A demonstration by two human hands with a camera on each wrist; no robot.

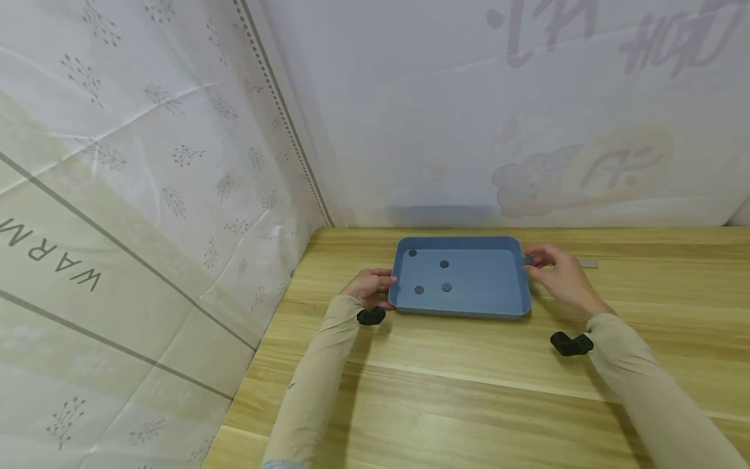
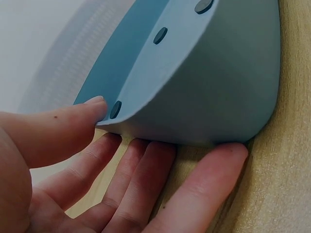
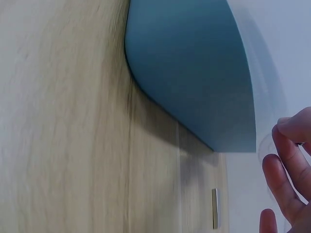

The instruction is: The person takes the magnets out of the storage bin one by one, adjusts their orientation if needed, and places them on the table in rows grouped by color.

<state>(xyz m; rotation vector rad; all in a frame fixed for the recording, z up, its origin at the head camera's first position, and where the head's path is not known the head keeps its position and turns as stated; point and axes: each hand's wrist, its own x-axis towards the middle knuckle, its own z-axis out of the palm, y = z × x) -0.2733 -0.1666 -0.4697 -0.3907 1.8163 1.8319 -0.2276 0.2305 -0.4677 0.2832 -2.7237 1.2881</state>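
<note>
A blue rectangular tray (image 1: 459,314) lies on the wooden table, with several small dark grey round discs (image 1: 444,264) spread over its floor. My left hand (image 1: 369,287) holds the tray's left side; in the left wrist view its thumb (image 2: 90,114) hooks over the rim by one disc (image 2: 115,109), while the fingers touch the outer wall from outside. At the right rim, my right hand (image 1: 556,271) pinches another dark disc (image 1: 528,260) between thumb and fingers. In the right wrist view that hand (image 3: 294,170) is partly cut off, and its fingers mostly hide the disc.
A short flat grey bar (image 1: 588,264) lies on the table (image 1: 445,397) just right of the right hand. Printed fabric (image 1: 410,130) hangs behind the table and along its left side. Black wrist devices (image 1: 571,344) sit on both sleeves.
</note>
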